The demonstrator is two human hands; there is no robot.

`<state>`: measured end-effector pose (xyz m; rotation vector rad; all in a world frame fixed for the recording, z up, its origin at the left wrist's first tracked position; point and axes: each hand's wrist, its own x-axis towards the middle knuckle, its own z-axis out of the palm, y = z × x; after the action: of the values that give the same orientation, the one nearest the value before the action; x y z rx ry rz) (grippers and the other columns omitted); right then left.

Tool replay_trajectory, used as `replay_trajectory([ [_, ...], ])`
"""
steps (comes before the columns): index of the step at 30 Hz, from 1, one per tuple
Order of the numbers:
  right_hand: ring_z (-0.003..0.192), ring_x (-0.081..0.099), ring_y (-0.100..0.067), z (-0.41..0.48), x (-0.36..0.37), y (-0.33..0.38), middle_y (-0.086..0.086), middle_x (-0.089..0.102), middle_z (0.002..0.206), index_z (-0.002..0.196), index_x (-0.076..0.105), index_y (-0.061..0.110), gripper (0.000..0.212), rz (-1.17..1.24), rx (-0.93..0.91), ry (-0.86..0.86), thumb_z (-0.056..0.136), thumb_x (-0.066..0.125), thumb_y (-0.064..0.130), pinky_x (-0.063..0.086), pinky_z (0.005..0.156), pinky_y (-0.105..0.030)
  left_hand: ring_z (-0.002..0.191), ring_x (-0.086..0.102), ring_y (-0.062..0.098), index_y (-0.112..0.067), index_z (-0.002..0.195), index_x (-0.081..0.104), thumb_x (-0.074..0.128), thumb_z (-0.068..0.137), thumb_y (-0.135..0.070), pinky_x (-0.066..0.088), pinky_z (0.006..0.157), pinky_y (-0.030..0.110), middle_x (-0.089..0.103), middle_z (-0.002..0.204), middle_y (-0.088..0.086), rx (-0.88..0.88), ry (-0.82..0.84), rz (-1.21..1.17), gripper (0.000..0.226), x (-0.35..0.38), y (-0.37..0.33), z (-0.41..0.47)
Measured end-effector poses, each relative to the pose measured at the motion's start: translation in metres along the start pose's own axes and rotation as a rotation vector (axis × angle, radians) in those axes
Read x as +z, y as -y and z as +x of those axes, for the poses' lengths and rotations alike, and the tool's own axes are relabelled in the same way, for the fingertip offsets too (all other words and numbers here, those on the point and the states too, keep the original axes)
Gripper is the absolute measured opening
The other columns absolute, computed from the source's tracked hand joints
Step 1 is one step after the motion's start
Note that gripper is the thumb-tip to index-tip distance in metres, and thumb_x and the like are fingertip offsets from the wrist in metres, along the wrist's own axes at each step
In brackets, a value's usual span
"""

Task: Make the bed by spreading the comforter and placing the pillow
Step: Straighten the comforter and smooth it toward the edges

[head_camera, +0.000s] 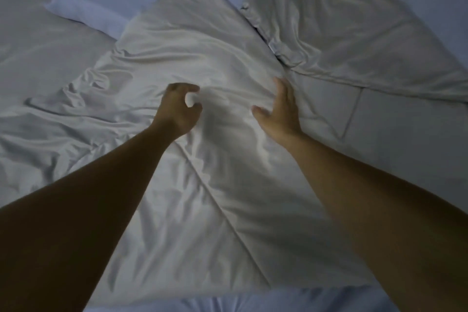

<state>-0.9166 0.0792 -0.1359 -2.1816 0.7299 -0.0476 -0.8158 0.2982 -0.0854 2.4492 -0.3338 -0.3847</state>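
Comforter (202, 58) lies rumpled under both hands: left hand (181, 109) curled but seemingly empty, right hand (281, 109) flat with fingers spread, pressing cloth. Spreading is underway; next, grip an edge beyond the fingertips and pull outward.

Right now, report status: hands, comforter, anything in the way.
Left hand curled, nothing clearly gripped. Right hand open, flat on the comforter. Comforter wrinkled, not spread. Pillow lying far right on the bedding.

The pale grey comforter (207, 63) lies rumpled and creased across the bed, one corner pointing away.
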Motion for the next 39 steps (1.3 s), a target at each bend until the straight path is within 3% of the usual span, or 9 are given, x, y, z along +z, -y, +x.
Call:
replay_trajectory([
  [5,0.143,0.033,-0.029,0.017,0.031,-0.058,-0.003,0.034,0.159,0.160,0.006,0.029,0.107,-0.076,-0.018,0.011,0.080,0.074,0.052,0.024,0.116,-0.053,0.153,-0.001,0.027,-0.012,0.157,0.006,0.076,0.081,-0.015,0.016,0.115,0.025,-0.007,0.165,0.017,-0.052,0.034,0.033,0.104,0.032,0.041,0.047],
  [11,0.125,0.046,-0.031,0.030,0.047,-0.080,-0.004,0.056,0.129,0.124,0.053,0.022,0.059,-0.133,-0.046,-0.032,0.076,0.080,0.042,0.032,0.101,-0.046,0.131,0.046,0.044,-0.025,0.154,-0.021,0.084,0.070,-0.030,0.041,0.105,0.054,0.033,0.155,0.016,-0.109,-0.031,0.183,0.135,0.060,0.056,0.060],
  [15,0.122,0.048,-0.030,0.027,0.044,-0.068,-0.006,0.058,0.121,0.112,0.054,0.018,0.048,-0.253,-0.037,-0.031,0.077,0.078,0.042,0.037,0.099,-0.047,0.125,0.051,0.043,-0.018,0.153,0.016,0.079,0.071,-0.044,0.041,0.103,0.051,0.052,0.140,0.018,-0.157,-0.022,0.289,0.107,0.060,0.055,0.059],
  [19,0.124,0.047,-0.034,0.007,0.042,-0.047,-0.011,0.056,0.122,0.118,0.057,0.024,0.048,-0.385,-0.005,0.026,0.076,0.070,0.044,0.037,0.104,-0.052,0.105,0.062,0.036,-0.025,0.105,0.064,0.059,0.069,-0.067,0.036,0.094,0.046,0.070,0.107,0.015,0.018,-0.100,0.621,0.055,0.043,0.046,0.037],
  [24,0.115,0.049,-0.033,-0.051,0.030,-0.026,-0.008,0.053,0.115,0.089,0.069,0.027,0.050,-0.575,-0.195,-0.093,0.058,0.068,0.066,0.036,0.095,-0.045,0.102,0.054,0.039,-0.013,0.089,0.076,0.066,0.059,-0.061,0.035,0.095,0.044,0.063,0.094,0.021,0.320,-0.114,0.580,0.058,0.011,0.035,-0.006],
  [27,0.096,0.066,-0.035,-0.091,0.016,-0.014,-0.009,0.070,0.094,0.083,0.072,0.017,0.042,-0.479,-0.352,-0.078,0.066,0.071,0.055,0.044,0.088,-0.041,0.101,0.065,0.033,-0.008,0.087,0.076,0.081,0.061,-0.050,0.049,0.086,0.034,0.070,0.096,0.019,0.210,0.086,0.241,0.049,-0.011,0.023,-0.043],
  [29,0.090,0.071,-0.036,-0.121,0.001,-0.004,-0.010,0.075,0.094,0.102,0.070,0.017,0.053,-0.385,-0.227,0.060,0.064,0.075,0.053,0.052,0.083,-0.041,0.087,0.073,0.029,-0.012,0.081,0.070,0.087,0.056,-0.046,0.052,0.065,0.028,0.073,0.089,0.016,0.056,0.133,0.090,0.045,-0.025,0.020,-0.072],
  [32,0.110,0.065,-0.032,-0.175,-0.018,0.009,-0.006,0.070,0.117,0.132,0.052,0.026,0.080,-0.316,0.033,0.248,0.063,0.075,0.059,0.052,0.092,-0.040,0.087,0.070,0.024,-0.018,0.100,0.069,0.089,0.053,-0.046,0.046,0.063,0.024,0.069,0.088,0.002,-0.047,0.159,0.030,0.058,-0.043,0.020,-0.125],
  [39,0.116,0.063,-0.029,-0.329,-0.039,0.030,-0.002,0.068,0.126,0.131,0.060,0.026,0.064,-0.273,0.069,0.272,0.075,0.070,0.057,0.052,0.097,-0.043,0.109,0.053,0.017,-0.026,0.155,-0.014,0.096,0.054,-0.010,0.039,0.097,0.032,0.052,0.118,-0.002,-0.181,0.432,-0.305,0.150,-0.089,0.041,-0.267],
])
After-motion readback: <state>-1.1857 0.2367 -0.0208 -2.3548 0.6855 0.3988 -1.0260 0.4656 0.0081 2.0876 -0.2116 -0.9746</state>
